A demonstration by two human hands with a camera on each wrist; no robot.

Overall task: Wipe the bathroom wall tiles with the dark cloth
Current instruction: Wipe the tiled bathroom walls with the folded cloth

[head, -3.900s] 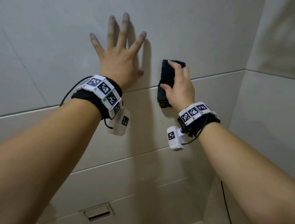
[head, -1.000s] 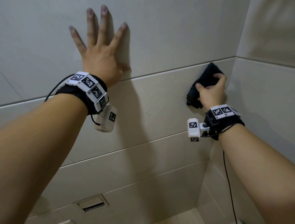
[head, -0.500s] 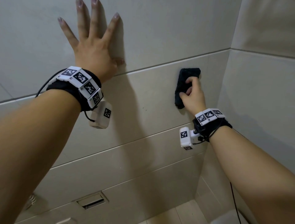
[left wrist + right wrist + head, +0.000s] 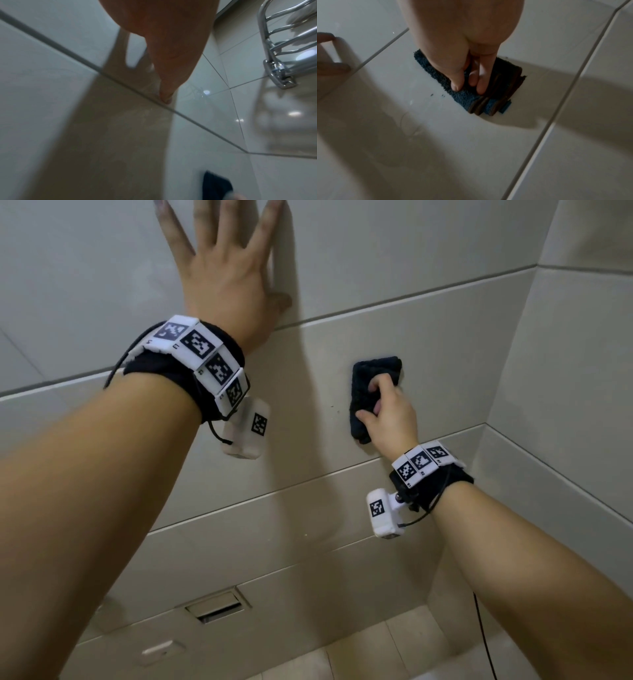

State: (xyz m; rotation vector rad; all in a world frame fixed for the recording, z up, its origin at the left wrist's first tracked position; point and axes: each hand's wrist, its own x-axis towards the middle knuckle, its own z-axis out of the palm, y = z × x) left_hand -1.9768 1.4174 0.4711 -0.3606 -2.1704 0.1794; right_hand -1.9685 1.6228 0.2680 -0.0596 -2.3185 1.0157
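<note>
My right hand held the folded dark cloth flat against the wall tiles, thumb and fingers curled into its folds. The cloth's long axis ran up from my wrist, between two grout lines. My left hand, fingers spread and holding nothing, braced on the tile above and to the left, well apart from the cloth.

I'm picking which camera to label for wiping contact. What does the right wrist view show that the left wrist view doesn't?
Only the right wrist view: the right hand gripping the folded dark cloth against the tile, with dark specks beside it. Only the left wrist view: a chrome rack on the side wall and the left hand flat on the tile. Both: beige wall tiles, grout lines, part of the cloth.
</note>
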